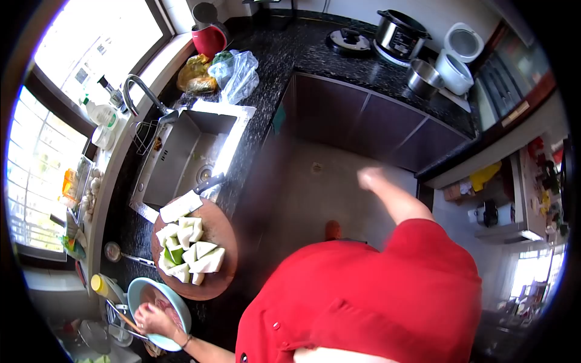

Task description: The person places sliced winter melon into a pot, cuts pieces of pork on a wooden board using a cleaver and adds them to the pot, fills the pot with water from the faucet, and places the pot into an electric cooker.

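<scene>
The left hand (152,319) rests inside a pale blue bowl (138,290), fingers curled loosely onto the pinkish meat (167,307) in it; whether it grips any is unclear. The right hand (369,178) hangs blurred in the air over the floor, holding nothing, its fingers too smeared to judge. Just beside the bowl, a round wooden board (224,233) on the dark desk (272,60) carries pale cut chunks (190,251) and a cleaver (181,206). Beyond lies the steel sink (181,157). No writing is legible.

Readable text: none anywhere in the view.
Rice cooker (397,34) panel, far right: marks too small to read.
Window-sill bottles (100,112), left: labels blurred.
</scene>
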